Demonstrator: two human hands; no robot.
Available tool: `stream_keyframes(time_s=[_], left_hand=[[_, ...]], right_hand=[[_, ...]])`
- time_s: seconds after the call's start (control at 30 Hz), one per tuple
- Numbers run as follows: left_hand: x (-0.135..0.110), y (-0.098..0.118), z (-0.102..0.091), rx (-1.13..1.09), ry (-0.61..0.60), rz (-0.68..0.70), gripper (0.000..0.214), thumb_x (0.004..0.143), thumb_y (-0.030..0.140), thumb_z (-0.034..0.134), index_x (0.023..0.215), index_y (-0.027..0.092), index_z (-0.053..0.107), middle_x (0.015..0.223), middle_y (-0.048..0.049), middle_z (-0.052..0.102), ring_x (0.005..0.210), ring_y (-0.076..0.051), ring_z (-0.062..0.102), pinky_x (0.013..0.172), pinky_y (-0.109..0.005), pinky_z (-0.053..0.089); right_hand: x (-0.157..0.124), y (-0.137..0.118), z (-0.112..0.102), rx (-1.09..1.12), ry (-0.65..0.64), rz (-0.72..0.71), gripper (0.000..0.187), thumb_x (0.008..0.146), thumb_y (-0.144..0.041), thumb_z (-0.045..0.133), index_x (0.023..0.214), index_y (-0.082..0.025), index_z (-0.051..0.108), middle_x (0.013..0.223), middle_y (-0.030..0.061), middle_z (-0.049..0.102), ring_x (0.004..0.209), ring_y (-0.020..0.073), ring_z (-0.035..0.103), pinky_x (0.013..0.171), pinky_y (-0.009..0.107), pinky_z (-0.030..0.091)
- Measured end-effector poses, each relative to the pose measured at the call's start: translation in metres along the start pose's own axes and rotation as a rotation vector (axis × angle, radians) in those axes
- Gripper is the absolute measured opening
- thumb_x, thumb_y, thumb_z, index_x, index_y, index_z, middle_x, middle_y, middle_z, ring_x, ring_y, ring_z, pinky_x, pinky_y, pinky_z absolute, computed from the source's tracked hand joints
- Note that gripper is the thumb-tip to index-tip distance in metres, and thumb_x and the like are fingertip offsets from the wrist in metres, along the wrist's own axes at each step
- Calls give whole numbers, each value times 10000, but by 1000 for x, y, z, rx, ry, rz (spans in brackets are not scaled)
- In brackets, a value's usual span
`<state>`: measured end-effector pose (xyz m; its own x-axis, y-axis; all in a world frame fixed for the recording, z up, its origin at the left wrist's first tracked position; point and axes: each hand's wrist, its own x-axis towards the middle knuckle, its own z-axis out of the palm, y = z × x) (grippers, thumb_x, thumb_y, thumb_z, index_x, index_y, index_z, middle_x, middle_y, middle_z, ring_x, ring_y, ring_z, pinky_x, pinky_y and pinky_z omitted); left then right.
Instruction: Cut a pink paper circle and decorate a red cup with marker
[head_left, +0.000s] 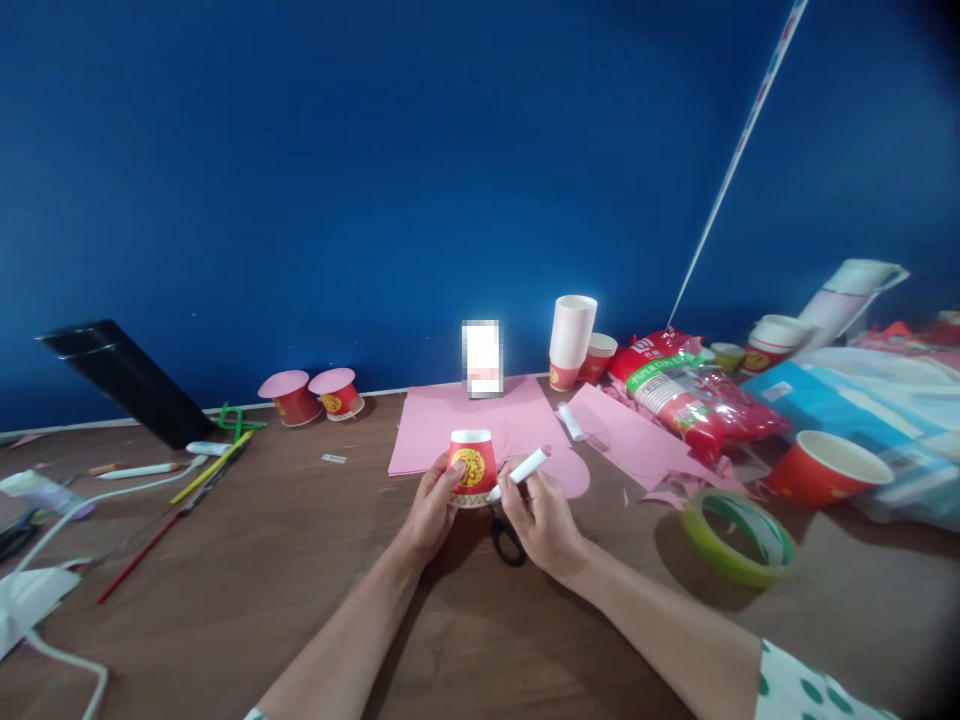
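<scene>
Two grips: left hand grasps the upturned cup; right hand pinches a white pen, tip at its rim.
Cup: over the worktop's middle — well short of the back edge.
Pen: best kept light — cup steady, turned in small steps.

Most fingers of the left hand are hidden behind the red cup, whatever the black loop belongs to is kinda covered up, the bright thing by the table's back edge is totally pixelated, and the spotted right sleeve is chopped off by the picture's bottom edge.
</scene>
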<state>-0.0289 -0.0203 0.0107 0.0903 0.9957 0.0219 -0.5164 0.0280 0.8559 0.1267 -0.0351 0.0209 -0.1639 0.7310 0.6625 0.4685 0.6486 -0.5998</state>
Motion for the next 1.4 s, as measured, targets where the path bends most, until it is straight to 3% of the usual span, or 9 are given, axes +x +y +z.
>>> stream_keyframes(time_s=[0.77,1.2,1.4], left_hand=[[1,1,0,-39,-44,-13,323,788,359,700,1021,137,675,964,-97,749,942,-264,693,868,-375,512],[0,1,-1,-33,-47,19,340,815,364,670,1086,159,647,994,-81,728,958,-241,674,855,-350,506],[0,1,-4,122,-53,36,465,740,419,759,1088,146,617,949,-83,713,828,-211,673,764,-318,510]], right_hand=[[0,3,-1,-15,88,-33,111,951,-180,453,955,-183,564,822,88,693,693,208,673,665,310,542],[0,5,1,57,-46,53,143,962,-232,422,896,-184,539,759,59,641,669,190,625,641,287,487],[-2,2,1,56,-56,21,128,958,-226,423,899,-190,531,772,56,638,679,189,619,657,291,483]])
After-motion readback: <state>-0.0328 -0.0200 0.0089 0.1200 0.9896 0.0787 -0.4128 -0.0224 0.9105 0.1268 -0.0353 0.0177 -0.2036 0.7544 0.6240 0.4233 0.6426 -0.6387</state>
